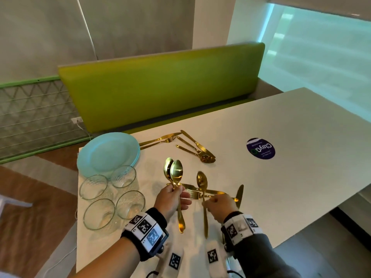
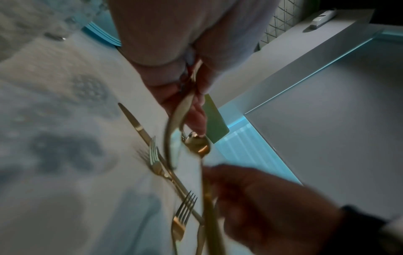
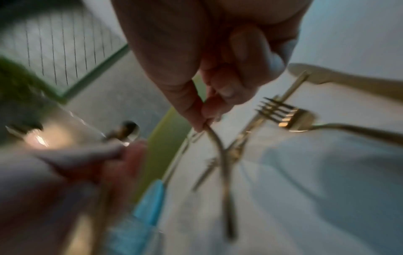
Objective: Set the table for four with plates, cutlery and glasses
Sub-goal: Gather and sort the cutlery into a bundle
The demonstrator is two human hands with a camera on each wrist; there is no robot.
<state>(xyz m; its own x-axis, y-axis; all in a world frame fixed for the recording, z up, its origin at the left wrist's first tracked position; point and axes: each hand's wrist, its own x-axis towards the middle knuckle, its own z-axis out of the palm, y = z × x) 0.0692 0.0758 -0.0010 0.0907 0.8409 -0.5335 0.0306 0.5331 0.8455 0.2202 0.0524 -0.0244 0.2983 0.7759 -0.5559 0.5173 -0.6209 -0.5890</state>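
Two gold spoons stand bowls-up in your left hand, its fingers curled round their slim handles; your right hand pinches a third spoon by its stem. You look to be sorting cutlery, so next gather the fourth. Polished metal slips, so grip firmly. Forks and a knife lie crossed beneath on the white desk. Left sit stacked matte turquoise plates and four clear, textured glasses.

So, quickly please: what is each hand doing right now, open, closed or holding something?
Left hand: closed, grips two gold spoons by the handles, bowls up.
Right hand: closed, pinches one gold spoon by the handle.
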